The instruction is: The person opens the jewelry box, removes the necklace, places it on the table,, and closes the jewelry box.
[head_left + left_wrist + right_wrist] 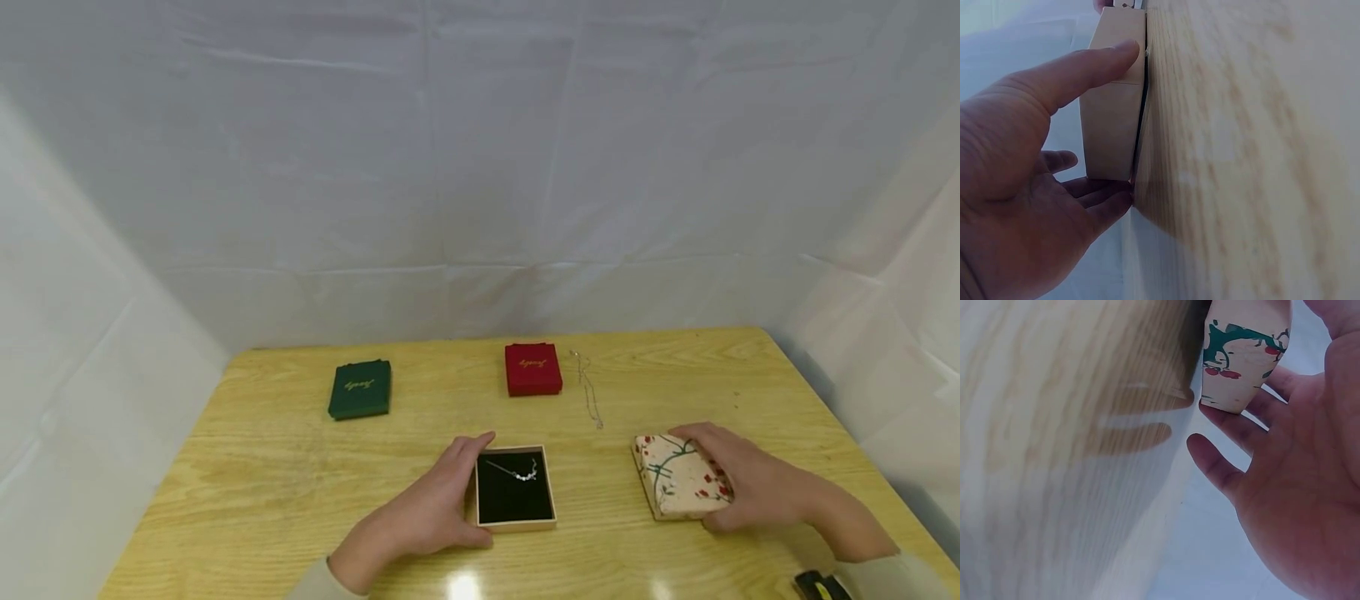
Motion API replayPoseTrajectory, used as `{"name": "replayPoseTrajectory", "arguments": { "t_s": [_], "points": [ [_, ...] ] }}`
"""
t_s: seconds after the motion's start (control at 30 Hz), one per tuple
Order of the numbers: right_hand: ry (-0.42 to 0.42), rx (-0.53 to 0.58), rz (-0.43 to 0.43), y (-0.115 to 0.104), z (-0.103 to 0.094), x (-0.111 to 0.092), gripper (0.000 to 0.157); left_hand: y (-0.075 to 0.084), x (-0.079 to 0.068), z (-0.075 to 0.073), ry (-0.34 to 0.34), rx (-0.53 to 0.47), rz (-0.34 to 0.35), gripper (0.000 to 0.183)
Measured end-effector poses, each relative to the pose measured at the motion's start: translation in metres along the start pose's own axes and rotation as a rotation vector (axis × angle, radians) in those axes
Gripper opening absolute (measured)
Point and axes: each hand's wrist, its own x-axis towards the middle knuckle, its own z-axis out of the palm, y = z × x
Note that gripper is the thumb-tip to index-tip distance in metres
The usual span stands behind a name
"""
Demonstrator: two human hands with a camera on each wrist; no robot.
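Note:
An open jewelry box base (517, 526) with a black lining sits at the near middle of the table in the head view. On its lining lies a silver chain with small bright stones (525, 477). My left hand (429, 508) holds the base from its left side, thumb at the near side and fingers toward the far one; the left wrist view shows the thumb on the box wall (1107, 125). To the right, my right hand (757, 483) grips the flower-patterned box lid (675, 479) by its right part. Fingers touch the lid's end (1241, 369) in the right wrist view.
A green box (361, 390) stands at the back left of the wooden table (285, 467), and a red box (533, 370) at the back middle. Beside the red one lies a thin necklace (588, 392). White cloth (450, 167) hangs behind and at both sides.

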Motion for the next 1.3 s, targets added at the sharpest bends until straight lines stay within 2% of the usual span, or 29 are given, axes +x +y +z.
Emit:
{"name": "replayPoseTrajectory", "arguments": {
  "t_s": [0.23, 0.53, 0.7, 0.83, 0.93, 1.07, 1.3],
  "points": [
    [-0.009, -0.067, 0.026, 0.001, -0.001, -0.002, 0.104, 0.0, 0.0, 0.0, -0.007, -0.017, -0.006, 0.124],
    [-0.031, -0.058, 0.009, 0.002, -0.003, -0.002, 0.106, 0.0, 0.0, 0.0, -0.001, -0.007, -0.003, 0.125],
    [0.004, -0.073, -0.032, 0.003, 0.0, -0.002, 0.115, -0.001, 0.001, 0.0, -0.002, -0.013, -0.009, 0.126],
    [0.045, -0.084, -0.052, -0.007, 0.0, 0.002, 0.117, -0.004, 0.001, 0.0, 0.004, -0.004, -0.018, 0.126],
    [0.061, -0.077, -0.052, -0.021, -0.001, 0.009, 0.109, -0.004, 0.0, -0.002, 0.01, 0.003, -0.034, 0.127],
    [0.077, -0.082, -0.08, -0.041, -0.002, 0.024, 0.091, -0.004, -0.001, -0.004, 0.009, 0.0, -0.051, 0.129],
    [0.115, -0.206, -0.164, -0.078, 0.007, 0.056, 0.06, -0.003, -0.002, -0.008, 0.009, 0.015, -0.049, 0.131]
  ]
}}
